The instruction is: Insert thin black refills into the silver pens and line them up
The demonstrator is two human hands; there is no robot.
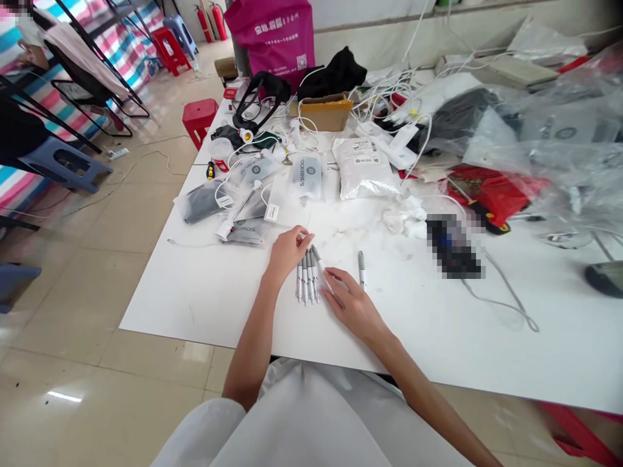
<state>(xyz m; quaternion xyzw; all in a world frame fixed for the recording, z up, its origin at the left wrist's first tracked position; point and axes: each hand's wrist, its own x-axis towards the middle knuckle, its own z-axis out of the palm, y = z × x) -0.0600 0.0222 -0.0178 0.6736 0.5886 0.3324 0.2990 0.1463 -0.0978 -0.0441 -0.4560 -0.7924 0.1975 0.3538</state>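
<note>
Several grey-and-white pens (305,277) lie side by side on the white table (195,285), their grey ends pointing away from me. My right hand (348,299) grips one more pen (319,261) between thumb and fingers, tilted, just right of the row. Just beyond the row's far end is my left hand (288,251), thumb and fingertips drawn together near the held pen's grey end; whether anything is between them is too small to tell. A separate pen (361,270) lies to the right of my right hand.
Plastic-wrapped packages (307,175), a white bag (364,170) and tangled white cables cover the far side. To the right are a pixelated dark object (452,250) with a cable, a red bag (506,191) and clear plastic. The table's near edge borders my clothing.
</note>
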